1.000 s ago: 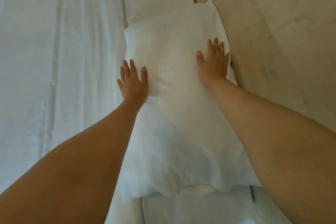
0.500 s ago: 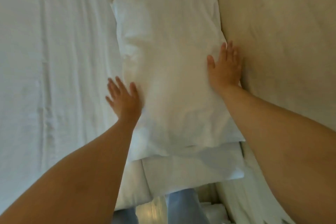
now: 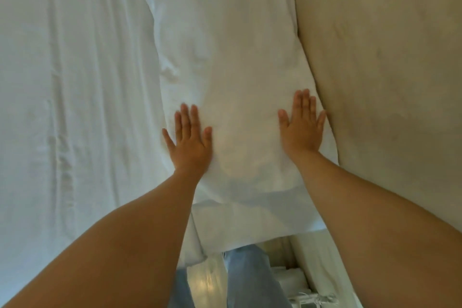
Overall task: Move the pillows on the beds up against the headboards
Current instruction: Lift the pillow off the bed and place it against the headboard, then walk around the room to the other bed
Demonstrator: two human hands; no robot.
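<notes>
We see a white pillow (image 3: 225, 77) lying on the white bed sheet (image 3: 75, 107), its long edge touching the beige headboard (image 3: 387, 82). Our left hand (image 3: 190, 140) and right hand (image 3: 302, 125) press flat on it, fingers straight.

Soft, dim, even light with a greenish cast; no glare and only faint shadows beside the white pillow (image 3: 225, 70) and under the forearms. The whole frame is slightly soft, the fingertips a little blurred, and wide-angle stretch enlarges the forearms near the bottom edge
</notes>
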